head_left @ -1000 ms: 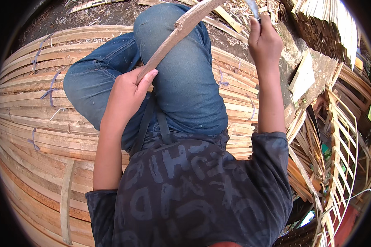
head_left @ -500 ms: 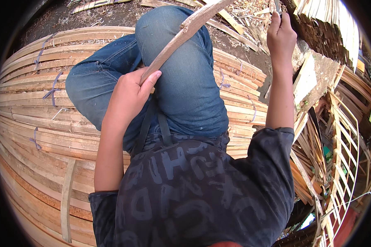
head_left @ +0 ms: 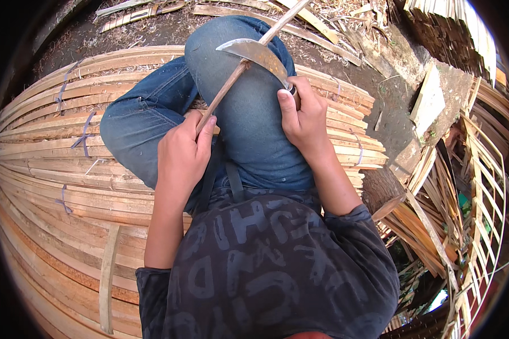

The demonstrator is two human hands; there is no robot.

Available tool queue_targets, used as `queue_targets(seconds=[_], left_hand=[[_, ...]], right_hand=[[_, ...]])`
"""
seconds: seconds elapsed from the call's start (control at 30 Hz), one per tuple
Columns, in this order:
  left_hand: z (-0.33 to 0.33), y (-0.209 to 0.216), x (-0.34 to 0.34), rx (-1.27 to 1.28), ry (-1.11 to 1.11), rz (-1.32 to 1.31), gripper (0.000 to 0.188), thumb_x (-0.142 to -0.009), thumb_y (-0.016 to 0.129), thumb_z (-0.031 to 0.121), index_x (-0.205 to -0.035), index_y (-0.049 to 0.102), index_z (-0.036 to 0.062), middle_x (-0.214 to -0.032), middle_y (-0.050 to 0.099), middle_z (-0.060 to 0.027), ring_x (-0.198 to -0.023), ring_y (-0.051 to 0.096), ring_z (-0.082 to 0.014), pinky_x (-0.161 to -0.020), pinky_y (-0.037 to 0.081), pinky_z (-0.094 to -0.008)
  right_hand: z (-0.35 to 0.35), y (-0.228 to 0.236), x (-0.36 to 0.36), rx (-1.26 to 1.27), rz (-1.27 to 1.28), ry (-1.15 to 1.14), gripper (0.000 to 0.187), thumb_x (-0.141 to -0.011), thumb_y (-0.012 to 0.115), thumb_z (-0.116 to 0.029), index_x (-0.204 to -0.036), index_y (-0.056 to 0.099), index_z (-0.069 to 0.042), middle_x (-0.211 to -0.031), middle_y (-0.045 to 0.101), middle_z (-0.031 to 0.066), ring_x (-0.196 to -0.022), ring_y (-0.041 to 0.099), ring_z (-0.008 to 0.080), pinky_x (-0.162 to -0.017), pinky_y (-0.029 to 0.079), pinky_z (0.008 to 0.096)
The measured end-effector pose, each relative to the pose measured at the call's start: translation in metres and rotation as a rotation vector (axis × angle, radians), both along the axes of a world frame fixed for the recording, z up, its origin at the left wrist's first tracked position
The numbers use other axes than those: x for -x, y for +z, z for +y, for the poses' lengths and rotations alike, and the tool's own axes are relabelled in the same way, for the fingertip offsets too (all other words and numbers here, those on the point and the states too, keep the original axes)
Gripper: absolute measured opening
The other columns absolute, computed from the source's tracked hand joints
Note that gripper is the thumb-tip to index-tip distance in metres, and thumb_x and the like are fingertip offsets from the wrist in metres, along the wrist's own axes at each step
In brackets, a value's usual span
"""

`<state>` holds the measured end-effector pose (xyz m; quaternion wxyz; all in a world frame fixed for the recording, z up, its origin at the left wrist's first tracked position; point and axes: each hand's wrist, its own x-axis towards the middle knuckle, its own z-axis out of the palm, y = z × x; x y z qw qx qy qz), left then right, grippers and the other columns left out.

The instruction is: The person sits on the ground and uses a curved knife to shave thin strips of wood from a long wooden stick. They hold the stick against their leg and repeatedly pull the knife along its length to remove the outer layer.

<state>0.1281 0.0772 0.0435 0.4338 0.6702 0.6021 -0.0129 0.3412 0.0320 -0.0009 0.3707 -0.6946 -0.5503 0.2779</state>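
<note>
My left hand (head_left: pixel 184 148) is closed around the lower end of a long, thin wooden stick (head_left: pixel 227 87). The stick slants up and away to the right, across my raised knee, and runs to the top edge of the view. In my right hand (head_left: pixel 305 116) is a sickle (head_left: pixel 260 55), gripped by its short handle, which the fingers mostly cover. Its curved, partly rusty blade arches leftward over the knee and crosses the stick near a knot. The blade appears to touch the stick there.
Under and around my crossed legs lie bundled wooden slats (head_left: pixel 56 186), tied with purple string. A sheathed blade (head_left: pixel 133 18) rests on the ground beyond. Shavings and loose strips cover the far ground. A stack of thin slats (head_left: pixel 447 28) stands far right, near a lattice piece (head_left: pixel 483 203).
My right hand has come down and leftward from the far right, bringing the sickle blade across the stick. The stick now sits at a steeper angle, edge-on, with my left hand slightly lower.
</note>
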Motion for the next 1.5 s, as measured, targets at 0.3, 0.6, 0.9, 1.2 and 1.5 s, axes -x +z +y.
queue_targets(seconds=[0.3,0.6,0.9,1.2,1.5], left_hand=[[-0.013,-0.008,0.012,-0.068,0.007,0.012,0.032,-0.096,0.052,0.026,-0.079,0.047,-0.0004,-0.06,0.049,-0.021,-0.059,0.05,-0.0405,-0.055,0.038,-0.0447],[-0.008,-0.011,0.011,0.04,0.032,-0.046,0.031,-0.094,0.055,0.026,-0.082,0.05,-0.0019,-0.063,0.053,-0.0257,-0.067,0.055,-0.0465,-0.058,0.041,-0.0475],[-0.006,-0.016,0.014,0.078,0.067,-0.111,0.032,-0.094,0.055,0.025,-0.079,0.05,-0.0029,-0.063,0.051,-0.0252,-0.066,0.054,-0.0461,-0.057,0.041,-0.0448],[-0.004,-0.013,0.017,0.133,0.091,-0.173,0.033,-0.095,0.055,0.027,-0.083,0.055,-0.0043,-0.065,0.053,-0.0226,-0.062,0.053,-0.0394,-0.059,0.042,-0.0413],[-0.001,-0.021,0.02,0.21,0.089,-0.237,0.037,-0.096,0.054,0.029,-0.084,0.056,-0.0058,-0.062,0.048,-0.0181,-0.057,0.045,-0.0286,-0.059,0.041,-0.0379]], right_hand=[[0.0,0.025,-0.028,0.093,-0.106,0.051,0.018,-0.09,0.064,-0.019,-0.093,0.06,-0.002,-0.054,0.05,0.0087,-0.047,0.053,0.0239,-0.046,0.041,0.0336],[0.011,0.029,-0.062,-0.023,-0.594,0.208,0.023,-0.089,0.063,-0.031,-0.088,0.055,-0.008,-0.066,0.06,0.008,-0.056,0.061,0.027,-0.046,0.046,0.0368],[0.031,0.028,-0.097,-0.069,-0.844,0.188,0.026,-0.089,0.061,-0.038,-0.087,0.056,-0.012,-0.067,0.061,0.0043,-0.055,0.061,0.026,-0.045,0.046,0.0359],[0.045,0.029,-0.173,0.058,-0.894,-0.145,0.027,-0.098,0.049,-0.033,-0.093,0.059,-0.009,-0.066,0.059,0.0145,-0.061,0.059,0.0335,-0.053,0.044,0.0404],[0.006,0.032,-0.093,0.002,-0.461,-0.063,0.018,-0.094,0.058,-0.022,-0.091,0.059,-0.004,-0.057,0.052,0.0116,-0.049,0.052,0.0263,-0.05,0.042,0.0343]])
